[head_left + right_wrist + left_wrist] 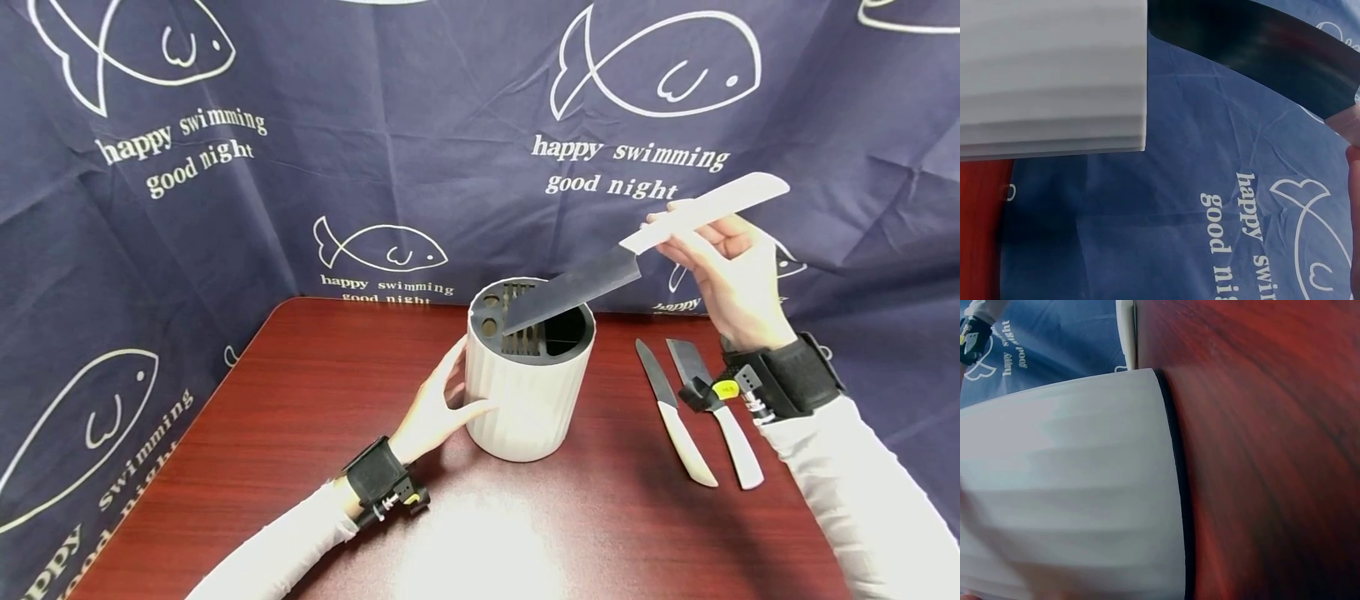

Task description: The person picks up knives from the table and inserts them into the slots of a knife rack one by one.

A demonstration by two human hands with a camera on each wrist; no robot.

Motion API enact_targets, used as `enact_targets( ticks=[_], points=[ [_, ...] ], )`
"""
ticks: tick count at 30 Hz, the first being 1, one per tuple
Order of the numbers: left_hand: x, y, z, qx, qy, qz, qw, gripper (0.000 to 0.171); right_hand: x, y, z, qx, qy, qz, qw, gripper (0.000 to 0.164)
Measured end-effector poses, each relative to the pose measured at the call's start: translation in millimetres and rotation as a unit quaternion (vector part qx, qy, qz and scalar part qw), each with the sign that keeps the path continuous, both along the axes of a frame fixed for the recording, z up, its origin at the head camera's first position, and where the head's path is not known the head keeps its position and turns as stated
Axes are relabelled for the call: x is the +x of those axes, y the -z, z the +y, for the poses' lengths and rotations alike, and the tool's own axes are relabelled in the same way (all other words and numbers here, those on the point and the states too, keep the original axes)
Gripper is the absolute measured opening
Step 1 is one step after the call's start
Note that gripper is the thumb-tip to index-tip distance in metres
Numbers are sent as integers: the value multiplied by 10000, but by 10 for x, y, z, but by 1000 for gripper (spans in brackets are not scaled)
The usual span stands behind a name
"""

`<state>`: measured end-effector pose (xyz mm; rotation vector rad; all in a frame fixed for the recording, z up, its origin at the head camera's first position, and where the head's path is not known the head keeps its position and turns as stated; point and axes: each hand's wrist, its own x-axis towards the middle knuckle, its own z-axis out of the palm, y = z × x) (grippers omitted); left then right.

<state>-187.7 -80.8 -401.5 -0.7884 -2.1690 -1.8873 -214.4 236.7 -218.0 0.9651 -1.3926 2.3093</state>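
Note:
A white ribbed knife block (525, 408) with a dark slotted top (517, 346) stands upright on the table. My left hand (435, 408) holds its left side, thumb on the front and the other fingers partly hidden behind. Its pale wall (1072, 462) fills much of the left wrist view. My right hand (731, 271) grips the white handle of a broad kitchen knife (577, 290), raised to the right. The blade (1260, 56) slants down left over the block's top, tip by the narrow slots; whether it has entered one, I cannot tell.
On the table (337, 358) to the right lie a slim pointed knife (684, 442) and a small cleaver-like knife (738, 446), both with white handles. The latter is partly covered by the right wrist camera strap. A blue fish-print curtain (465, 125) hangs close behind the table.

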Motion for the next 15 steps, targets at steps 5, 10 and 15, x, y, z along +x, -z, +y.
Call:
enact_targets(
  ticks=[5, 10, 15],
  points=[
    [3, -5, -6, 40, 46, -30, 10000, 93, -30, -63, -40, 174, 105, 97, 9997, 28],
    [3, -9, -10, 49, 80, -23, 10000, 93, -49, -162, -108, 436, 374, 143, 9982, 28],
    [4, -15, -12, 36, 92, -36, 9999, 94, -69, -221, -134, 411, 222, 7, 9989, 27]
  ],
)
